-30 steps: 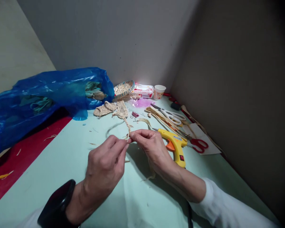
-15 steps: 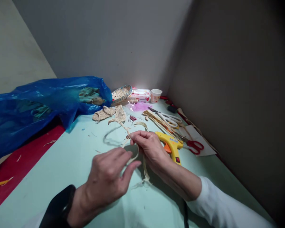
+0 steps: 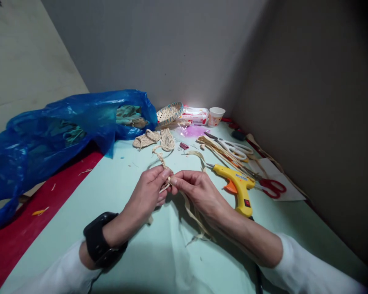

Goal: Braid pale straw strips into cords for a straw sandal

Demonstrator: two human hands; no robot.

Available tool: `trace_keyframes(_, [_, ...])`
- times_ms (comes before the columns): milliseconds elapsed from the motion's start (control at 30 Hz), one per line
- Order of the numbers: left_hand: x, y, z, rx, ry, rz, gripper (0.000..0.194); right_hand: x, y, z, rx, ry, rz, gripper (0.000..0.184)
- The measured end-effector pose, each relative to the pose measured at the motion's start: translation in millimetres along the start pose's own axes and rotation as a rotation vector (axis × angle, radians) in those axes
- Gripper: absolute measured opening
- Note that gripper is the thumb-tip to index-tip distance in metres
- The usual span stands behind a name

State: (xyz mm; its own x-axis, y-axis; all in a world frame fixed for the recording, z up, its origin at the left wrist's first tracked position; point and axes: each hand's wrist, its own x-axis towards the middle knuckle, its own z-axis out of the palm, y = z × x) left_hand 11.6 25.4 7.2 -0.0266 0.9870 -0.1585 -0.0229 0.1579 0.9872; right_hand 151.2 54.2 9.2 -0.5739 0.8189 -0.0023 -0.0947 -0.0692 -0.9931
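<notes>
A braided straw cord (image 3: 161, 158) runs from small woven pieces (image 3: 155, 139) toward me across the pale green table (image 3: 116, 212). My left hand (image 3: 147, 194), with a black watch on the wrist, pinches the near end of the braid. My right hand (image 3: 199, 192) pinches the same spot from the other side, fingertips touching the left's. Loose straw strips (image 3: 196, 220) trail from the pinch under my right wrist.
A yellow glue gun (image 3: 237, 185) lies just right of my right hand. Behind it are red-handled scissors (image 3: 271, 187), white-handled scissors (image 3: 233, 148) and straw strips. A blue plastic bag (image 3: 58, 130) lies left; a woven tray (image 3: 169, 113), wipes pack (image 3: 196, 115) and paper cup (image 3: 216, 116) stand by the wall.
My left hand, which had let go and dropped back half a second ago, has come forward and pinched the braid again beside the right hand. The view shifted slightly left.
</notes>
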Motion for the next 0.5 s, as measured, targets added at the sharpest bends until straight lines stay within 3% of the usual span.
trace_keyframes(300, [-1,-1,0.8,-0.205,-0.024,-0.079,0.024,-5,1,1,-0.311,0.041,-0.099,0.023])
trace_keyframes(500, [-6,7,-3.1,-0.435,-0.180,-0.084,0.016,-2,-3,-2,-0.271,0.032,-0.184,0.019])
